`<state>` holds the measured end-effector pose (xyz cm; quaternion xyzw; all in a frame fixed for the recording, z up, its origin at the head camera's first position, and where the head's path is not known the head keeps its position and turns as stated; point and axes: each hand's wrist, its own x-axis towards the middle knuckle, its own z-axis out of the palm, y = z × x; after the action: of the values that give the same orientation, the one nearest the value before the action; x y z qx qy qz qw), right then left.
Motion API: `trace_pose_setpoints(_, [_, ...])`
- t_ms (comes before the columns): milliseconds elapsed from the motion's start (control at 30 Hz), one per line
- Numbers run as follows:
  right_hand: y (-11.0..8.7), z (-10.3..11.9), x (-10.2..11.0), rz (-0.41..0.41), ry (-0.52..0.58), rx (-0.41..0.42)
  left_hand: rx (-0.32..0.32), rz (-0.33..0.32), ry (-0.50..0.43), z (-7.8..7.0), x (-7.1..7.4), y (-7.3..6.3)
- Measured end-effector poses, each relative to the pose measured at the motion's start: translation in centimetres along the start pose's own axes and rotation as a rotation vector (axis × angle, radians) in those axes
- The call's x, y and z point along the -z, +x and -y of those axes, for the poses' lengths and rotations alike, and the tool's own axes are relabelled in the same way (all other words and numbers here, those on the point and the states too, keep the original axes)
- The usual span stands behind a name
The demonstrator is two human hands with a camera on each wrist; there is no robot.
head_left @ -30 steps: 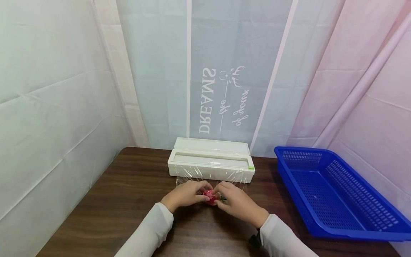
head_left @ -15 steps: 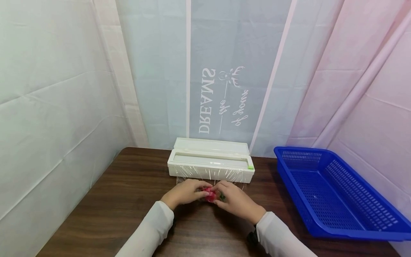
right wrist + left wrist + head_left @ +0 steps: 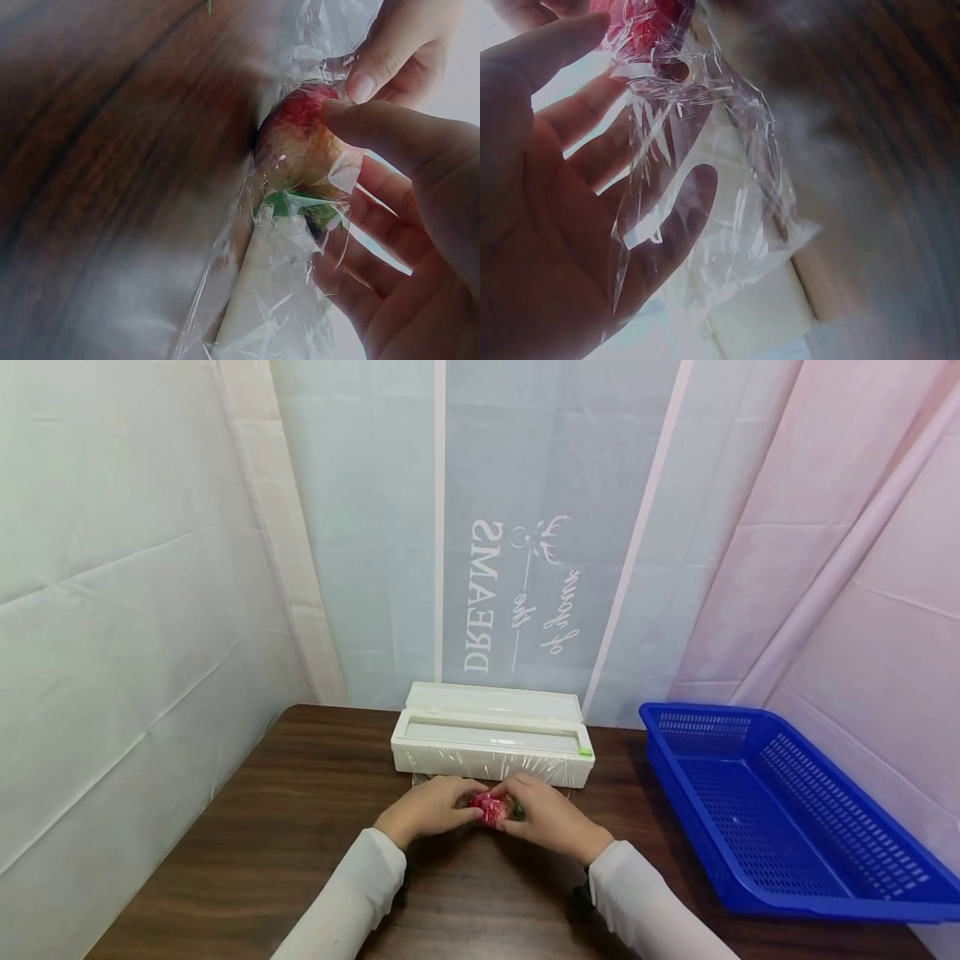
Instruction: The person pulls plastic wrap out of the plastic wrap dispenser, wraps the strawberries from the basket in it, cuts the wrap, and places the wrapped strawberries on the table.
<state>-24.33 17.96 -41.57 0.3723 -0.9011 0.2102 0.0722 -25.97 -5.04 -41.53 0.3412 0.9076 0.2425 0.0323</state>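
A round red and yellowish fruit (image 3: 491,810) with green leaves at one end lies on its side in clear cling film (image 3: 739,202). My left hand (image 3: 427,810) pinches the wrapped fruit at its red end, thumb in front and fingers behind. From the right, my right hand (image 3: 555,820) holds it, the thumb pressing the red skin near the other thumb. In the right wrist view, the leafy end of the fruit (image 3: 292,146) points toward my right palm, and loose film trails off at both ends. Its exact kind is unclear.
Behind the hands stands a white cling film dispenser (image 3: 491,764) with its lid up and a green slider at its right end. A blue perforated basket (image 3: 686,793) sits at the right of the brown wooden table (image 3: 300,827). Fabric walls surround the table.
Both hands have moved slightly away from me toward the dispenser with the fruit. The film in front of the dispenser has drawn in, and more of the wrapped fruit shows between the fingers.
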Motion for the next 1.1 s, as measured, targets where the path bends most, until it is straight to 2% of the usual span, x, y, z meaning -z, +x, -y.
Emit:
trace_pose_setpoints(167, [0.3,-0.3,-0.1,0.000,-0.019,-0.024,0.012,-0.054,0.093,-0.4,0.1,-0.1])
trace_pose_setpoints(367, [0.7,-0.6,-0.3,0.012,-0.035,-0.046,-0.018,-0.111,0.178,-1.0,0.4,-0.3])
trace_pose_setpoints(600, [1.1,-1.2,-0.6,0.007,-0.038,-0.052,-0.048,-0.099,0.172,-1.5,0.3,-0.4])
trace_pose_setpoints(800, [1.5,-1.6,-0.6,0.009,-0.038,-0.033,-0.038,-0.090,0.175,-1.5,0.4,-0.5])
trace_pose_setpoints(1100, [1.5,-2.1,-0.6,0.050,0.069,-0.103,-0.009,-0.057,0.138,-1.3,0.2,-0.4])
